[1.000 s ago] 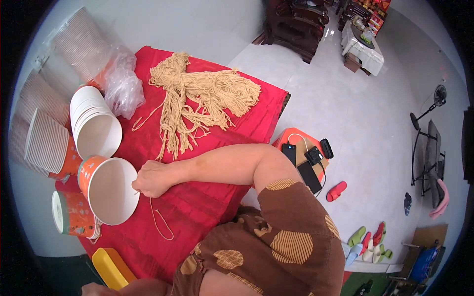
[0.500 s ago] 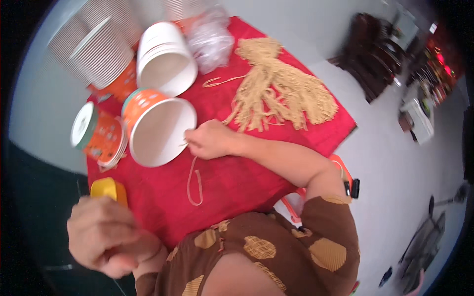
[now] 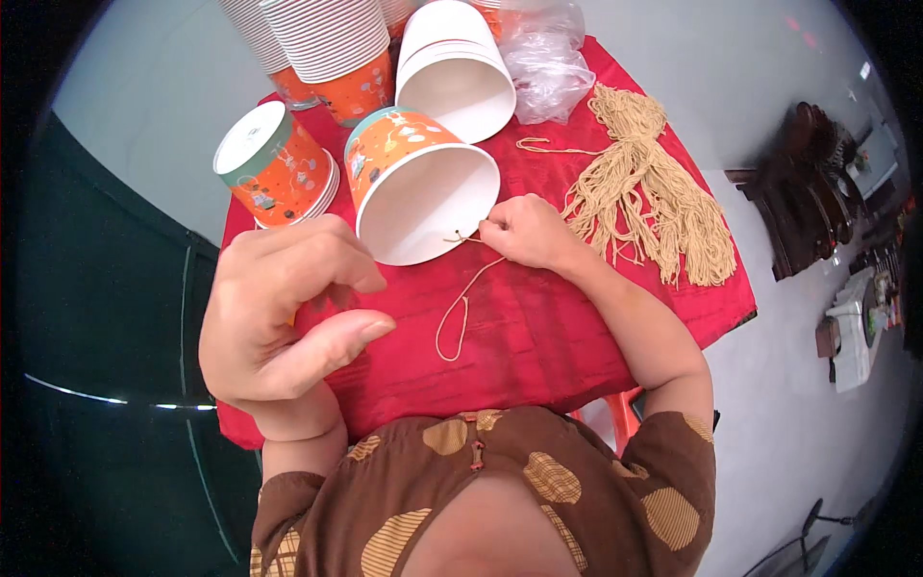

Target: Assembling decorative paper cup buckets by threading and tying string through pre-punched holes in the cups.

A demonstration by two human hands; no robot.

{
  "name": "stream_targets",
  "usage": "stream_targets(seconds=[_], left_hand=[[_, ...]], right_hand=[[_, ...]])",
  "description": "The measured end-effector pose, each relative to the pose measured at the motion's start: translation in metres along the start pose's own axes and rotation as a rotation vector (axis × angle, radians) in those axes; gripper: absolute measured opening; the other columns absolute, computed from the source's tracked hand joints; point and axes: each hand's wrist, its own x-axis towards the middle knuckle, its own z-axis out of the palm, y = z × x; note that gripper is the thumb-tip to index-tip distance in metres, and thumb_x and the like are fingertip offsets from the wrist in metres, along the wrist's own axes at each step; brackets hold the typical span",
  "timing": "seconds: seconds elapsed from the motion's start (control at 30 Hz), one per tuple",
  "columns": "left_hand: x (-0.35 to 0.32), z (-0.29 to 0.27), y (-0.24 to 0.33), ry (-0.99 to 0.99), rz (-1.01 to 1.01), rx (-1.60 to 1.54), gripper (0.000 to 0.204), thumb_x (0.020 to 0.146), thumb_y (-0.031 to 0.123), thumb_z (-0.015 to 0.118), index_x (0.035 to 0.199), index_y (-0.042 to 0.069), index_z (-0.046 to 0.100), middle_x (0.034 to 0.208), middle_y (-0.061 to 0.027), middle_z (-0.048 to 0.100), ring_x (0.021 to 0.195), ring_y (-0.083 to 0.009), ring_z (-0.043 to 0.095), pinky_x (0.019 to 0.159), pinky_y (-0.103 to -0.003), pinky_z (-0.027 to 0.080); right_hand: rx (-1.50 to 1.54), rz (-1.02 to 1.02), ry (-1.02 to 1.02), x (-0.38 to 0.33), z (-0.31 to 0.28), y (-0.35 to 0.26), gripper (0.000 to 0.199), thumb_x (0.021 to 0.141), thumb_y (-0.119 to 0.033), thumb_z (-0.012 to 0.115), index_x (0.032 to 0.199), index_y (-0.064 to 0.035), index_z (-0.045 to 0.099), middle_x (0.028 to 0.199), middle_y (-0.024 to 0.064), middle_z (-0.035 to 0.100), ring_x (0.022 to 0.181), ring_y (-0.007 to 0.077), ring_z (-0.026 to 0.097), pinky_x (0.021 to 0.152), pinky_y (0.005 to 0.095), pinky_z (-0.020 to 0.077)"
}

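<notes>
A large orange paper bucket (image 3: 389, 144) with a teal band lies on its side, its white mouth facing me. At the rim's lower right, a thin tan string (image 3: 439, 335) passes at a small hole, with a short end inside. My right hand (image 3: 524, 231) pinches this string just beside the rim, and a loose loop of it hangs down onto the red cloth. Raised in front of me on the left, my left hand (image 3: 288, 313) holds nothing, its thumb and curled forefinger apart. It hides part of the table and most of a yellow thing behind it.
A bundle of tan strings (image 3: 663, 183) lies on the red tablecloth (image 3: 538, 332) at the right. Orange buckets (image 3: 279, 173) stand upside down at the left, with tall bucket stacks (image 3: 332, 43) behind. White-mouthed nested buckets (image 3: 461, 91) and a clear plastic bag (image 3: 543, 72) are at the back.
My left hand has risen and moved away from me toward the bucket, its thumb and fingers now parted. My right hand still pinches the string at the rim. The whole view has shifted.
</notes>
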Motion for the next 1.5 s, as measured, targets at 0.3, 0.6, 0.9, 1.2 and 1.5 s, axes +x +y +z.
stream_targets(seconds=[0.3, 0.6, 0.9, 1.2, 1.5], left_hand=[[0.018, 0.038, -0.025, -0.283, -0.119, 0.199, 0.021, 0.086, 0.013, 0.062, 0.074, -0.003, 0.056, 0.071, -0.0235, 0.059, 0.066, -0.0416, 0.059, 0.057, -0.047, 0.045], [0.022, 0.081, -0.084, -0.327, -0.249, 0.341, 0.011, 0.087, 0.004, 0.055, 0.089, -0.003, 0.063, 0.082, -0.0238, 0.063, 0.080, -0.0417, 0.062, 0.073, -0.048, 0.049], [0.025, 0.098, -0.106, -0.325, -0.372, 0.476, 0.014, 0.082, 0.006, 0.063, 0.091, -0.004, 0.063, 0.096, -0.0213, 0.061, 0.093, -0.0383, 0.060, 0.082, -0.045, 0.048], [0.026, 0.115, -0.126, -0.268, -0.434, 0.441, 0.026, 0.075, 0.014, 0.074, 0.091, -0.003, 0.061, 0.099, -0.0199, 0.061, 0.096, -0.0363, 0.059, 0.084, -0.042, 0.048], [0.023, 0.129, -0.143, -0.331, -0.472, 0.347, 0.013, 0.074, 0.011, 0.068, 0.075, -0.001, 0.066, 0.080, -0.0216, 0.066, 0.079, -0.0377, 0.065, 0.072, -0.047, 0.050]], right_hand=[[0.301, 0.238, -0.016, 0.003, 0.008, -0.004, 0.041, 0.087, -0.029, 0.052, 0.070, 0.0047, 0.066, 0.054, 0.0154, 0.062, 0.051, 0.0257, 0.064, 0.060, 0.0415, 0.0521], [0.628, 0.206, 0.115, 0.005, 0.024, 0.004, 0.033, 0.092, -0.020, 0.052, 0.072, 0.0033, 0.064, 0.054, 0.0079, 0.059, 0.048, 0.0150, 0.057, 0.048, 0.0324, 0.0457], [0.732, 0.130, 0.268, 0.005, 0.024, 0.009, 0.032, 0.095, -0.017, 0.052, 0.073, 0.0026, 0.063, 0.056, 0.0059, 0.059, 0.051, 0.0127, 0.056, 0.050, 0.0310, 0.0446], [0.672, 0.051, 0.328, 0.003, 0.028, 0.010, 0.031, 0.095, -0.018, 0.051, 0.075, 0.0024, 0.063, 0.054, 0.0061, 0.059, 0.050, 0.0130, 0.057, 0.049, 0.0323, 0.0446], [0.519, 0.048, 0.291, 0.002, 0.026, 0.009, 0.034, 0.095, -0.018, 0.050, 0.071, 0.0031, 0.062, 0.054, 0.0119, 0.059, 0.049, 0.0199, 0.061, 0.050, 0.0366, 0.0472]])
